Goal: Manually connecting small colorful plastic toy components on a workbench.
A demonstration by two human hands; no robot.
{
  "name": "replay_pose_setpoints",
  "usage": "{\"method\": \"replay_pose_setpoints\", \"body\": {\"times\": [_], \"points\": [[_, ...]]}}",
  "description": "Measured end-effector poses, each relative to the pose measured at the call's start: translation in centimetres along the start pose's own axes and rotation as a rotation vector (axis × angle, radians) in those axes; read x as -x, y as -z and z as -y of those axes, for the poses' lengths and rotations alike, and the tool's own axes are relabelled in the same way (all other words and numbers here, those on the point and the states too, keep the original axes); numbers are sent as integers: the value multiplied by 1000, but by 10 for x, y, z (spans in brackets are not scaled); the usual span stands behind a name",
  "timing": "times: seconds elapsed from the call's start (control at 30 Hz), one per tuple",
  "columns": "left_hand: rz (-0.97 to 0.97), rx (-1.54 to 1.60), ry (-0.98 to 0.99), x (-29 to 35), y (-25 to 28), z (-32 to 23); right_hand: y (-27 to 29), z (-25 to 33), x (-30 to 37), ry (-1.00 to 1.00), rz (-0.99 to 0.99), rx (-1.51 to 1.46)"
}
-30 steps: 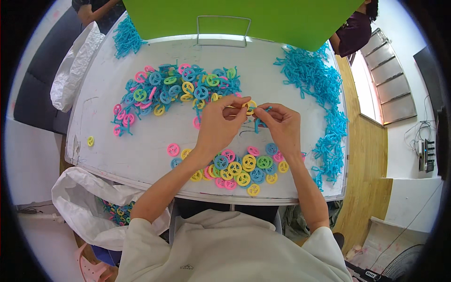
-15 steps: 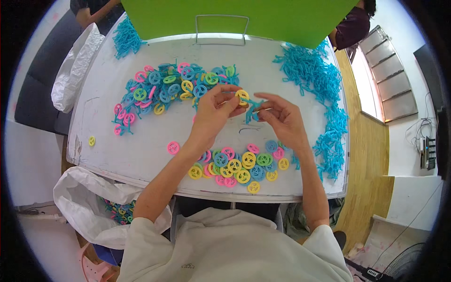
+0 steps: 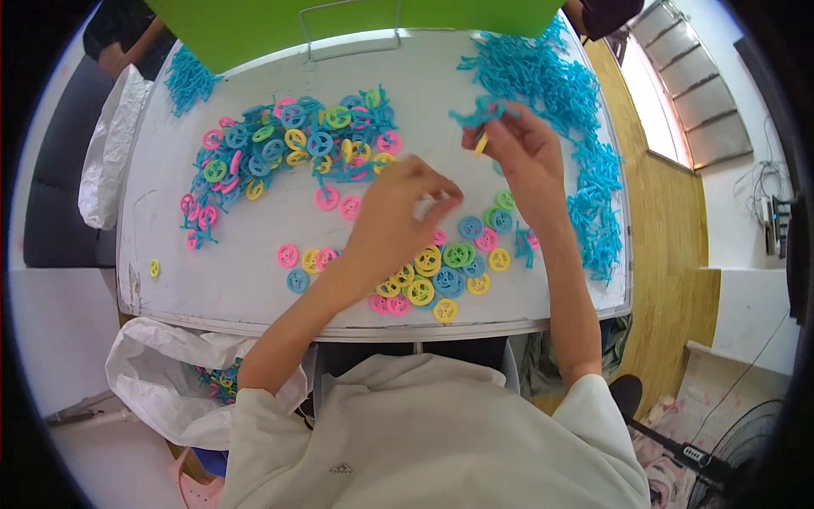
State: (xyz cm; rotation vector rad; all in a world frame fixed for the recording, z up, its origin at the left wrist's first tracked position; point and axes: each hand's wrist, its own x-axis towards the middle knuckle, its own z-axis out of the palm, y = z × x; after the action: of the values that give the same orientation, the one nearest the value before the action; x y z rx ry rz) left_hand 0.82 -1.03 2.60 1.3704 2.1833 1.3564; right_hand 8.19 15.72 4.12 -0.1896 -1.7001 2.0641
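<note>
My right hand (image 3: 526,153) is raised over the right part of the table, closed on a bunch of blue plastic stick pieces (image 3: 483,112). A yellow spoked wheel (image 3: 481,144), seen nearly edge-on, is under its fingers. Nearer the middle is my left hand (image 3: 407,204), slightly blurred, with curved fingers, the tips a little apart and nothing visible between them. It hangs just beyond a near pile of small pink, yellow, green and blue wheels (image 3: 448,282), partly hidden by my left forearm. Farther left lies a heap of wheels joined to blue pieces (image 3: 271,151).
Loose blue pieces (image 3: 543,76) cover the right side of the white table (image 3: 212,284), with a smaller heap (image 3: 188,81) at far left. A green panel (image 3: 254,30) stands at the back. An open white sack (image 3: 153,365) hangs below the near left edge. Other people are partly visible beyond.
My hands have come apart. The yellow wheel, earlier in my left fingers, is now at my right hand, which has moved up and right. My left hand has dropped toward the near pile.
</note>
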Motion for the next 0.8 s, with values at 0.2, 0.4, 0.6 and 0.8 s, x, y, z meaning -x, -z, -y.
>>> {"method": "replay_pose_setpoints", "body": {"times": [0.2, 0.4, 0.6, 0.8], "points": [[287, -202, -303, 5, -61, -20, 15, -8, -6, -205, -70, -351], [274, -95, -230, 1, -62, -8, 9, -7, -5, -80, -102, 119], [-24, 453, 239, -21, 8, 11, 12, -6, -2, -42, -81, 559], [-179, 610, 429, -19, 22, 17, -6, -4, 3, -54, 61, 596]]}}
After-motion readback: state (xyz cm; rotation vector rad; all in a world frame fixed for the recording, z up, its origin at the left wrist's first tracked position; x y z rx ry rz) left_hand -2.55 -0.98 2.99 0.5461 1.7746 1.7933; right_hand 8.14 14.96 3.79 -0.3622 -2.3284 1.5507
